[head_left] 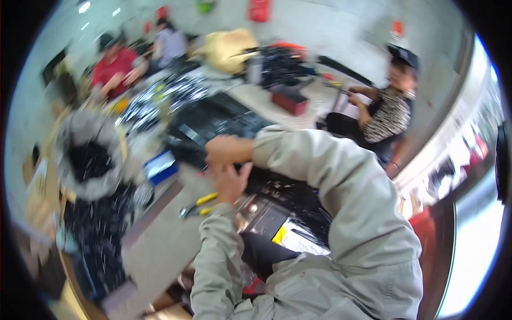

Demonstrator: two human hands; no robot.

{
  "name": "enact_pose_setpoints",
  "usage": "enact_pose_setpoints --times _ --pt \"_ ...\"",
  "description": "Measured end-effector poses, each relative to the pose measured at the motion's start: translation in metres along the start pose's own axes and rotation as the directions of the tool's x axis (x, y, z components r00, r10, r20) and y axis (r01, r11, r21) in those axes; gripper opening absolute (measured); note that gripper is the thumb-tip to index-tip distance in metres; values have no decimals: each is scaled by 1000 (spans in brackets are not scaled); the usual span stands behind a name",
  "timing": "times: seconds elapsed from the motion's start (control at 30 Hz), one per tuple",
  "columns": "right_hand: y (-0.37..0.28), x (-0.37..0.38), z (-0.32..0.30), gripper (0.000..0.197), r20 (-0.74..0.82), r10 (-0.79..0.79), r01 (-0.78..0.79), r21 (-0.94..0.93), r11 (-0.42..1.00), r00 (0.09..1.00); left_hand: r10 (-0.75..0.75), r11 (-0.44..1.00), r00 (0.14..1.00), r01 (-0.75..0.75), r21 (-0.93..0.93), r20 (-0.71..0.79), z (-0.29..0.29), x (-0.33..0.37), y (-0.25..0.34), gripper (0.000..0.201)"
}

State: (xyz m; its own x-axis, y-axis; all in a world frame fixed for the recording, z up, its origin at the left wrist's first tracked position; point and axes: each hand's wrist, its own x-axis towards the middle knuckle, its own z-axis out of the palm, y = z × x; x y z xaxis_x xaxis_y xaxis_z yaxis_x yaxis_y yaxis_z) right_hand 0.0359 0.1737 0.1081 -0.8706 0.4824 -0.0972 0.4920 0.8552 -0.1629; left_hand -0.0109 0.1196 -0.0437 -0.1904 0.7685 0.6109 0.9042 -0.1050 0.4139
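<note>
Pale walls (320, 26) stand behind a cluttered worktable (162, 240), with a co-worker in red (108, 72) at ten o'clock and another in a patterned top (388, 114) at two. Your right hand (226, 150) reaches across with its fingers curled, meeting the fingers of your left hand (229, 184), whose thumb stands spread; I cannot tell whether either pinches anything. Glossy black sheets (218, 120) lie just beyond at twelve o'clock from your hands, yellow-handled pliers (207, 199) near your left wrist at seven, and a blue box (161, 167) at nine.
</note>
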Motion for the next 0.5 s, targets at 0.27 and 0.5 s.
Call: enact_pose_setpoints --times 0.27,0.5 --pt "17 -59 -72 22 -250 60 44 392 919 966 -130 989 983 119 86 126 3 24 28 80" --pt "-15 -12 -125 10 -742 215 651 664 369 635 -119 980 986 98 172 115 9 14 19 82"
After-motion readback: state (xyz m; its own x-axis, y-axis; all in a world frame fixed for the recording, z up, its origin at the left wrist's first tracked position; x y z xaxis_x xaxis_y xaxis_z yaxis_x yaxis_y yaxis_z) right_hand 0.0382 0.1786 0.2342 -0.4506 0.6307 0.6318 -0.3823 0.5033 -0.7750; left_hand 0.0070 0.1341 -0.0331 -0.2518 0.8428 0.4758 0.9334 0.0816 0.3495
